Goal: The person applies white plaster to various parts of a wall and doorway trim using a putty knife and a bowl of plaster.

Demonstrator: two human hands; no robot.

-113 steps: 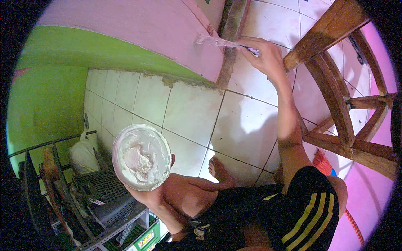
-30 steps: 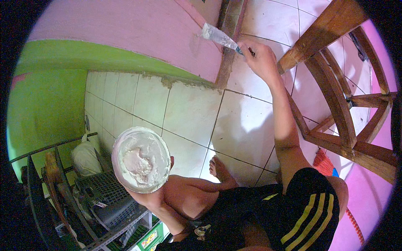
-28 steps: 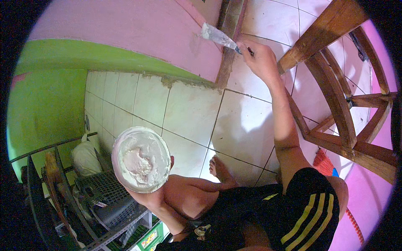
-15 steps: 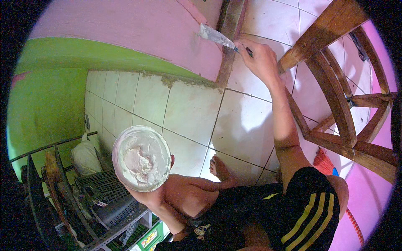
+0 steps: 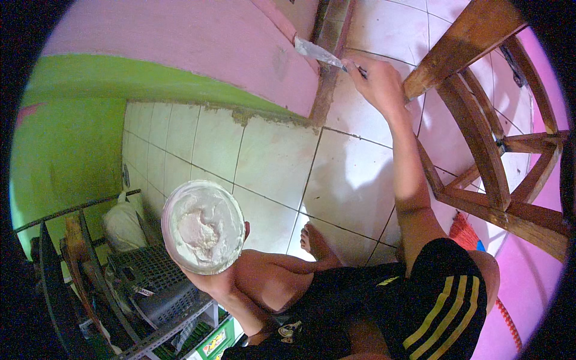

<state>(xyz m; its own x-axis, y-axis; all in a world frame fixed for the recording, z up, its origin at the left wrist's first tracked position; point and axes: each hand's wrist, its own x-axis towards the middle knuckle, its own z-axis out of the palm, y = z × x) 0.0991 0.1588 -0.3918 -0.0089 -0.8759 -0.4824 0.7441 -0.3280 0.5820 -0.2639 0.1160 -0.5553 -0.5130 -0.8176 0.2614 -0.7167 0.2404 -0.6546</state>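
A putty knife (image 5: pixel 321 54) with a whitish, smeared blade is gripped by its handle in my right hand (image 5: pixel 378 84). Its blade tip meets the edge of the pink wall (image 5: pixel 198 36), beside the door frame strip. A faint grey patch marks the wall just below the blade. Low on the left, my left hand (image 5: pixel 210 283) supports a round tub (image 5: pixel 170 246) from beneath, and most of its fingers are hidden by the tub. White putty (image 5: pixel 204 231) fills the tub, its surface scooped and uneven.
A wooden chair (image 5: pixel 474 138) lies close to the right of my right arm. Red broom bristles (image 5: pixel 463 233) show by my right shoulder. A black rack with a perforated basket (image 5: pixel 147 276) stands at lower left. My bare foot (image 5: pixel 315 240) rests on the tiled floor (image 5: pixel 270 156).
My right hand and the putty knife have shifted slightly right, the blade tip moving from the wall face to its edge. The tub and my left hand stay put.
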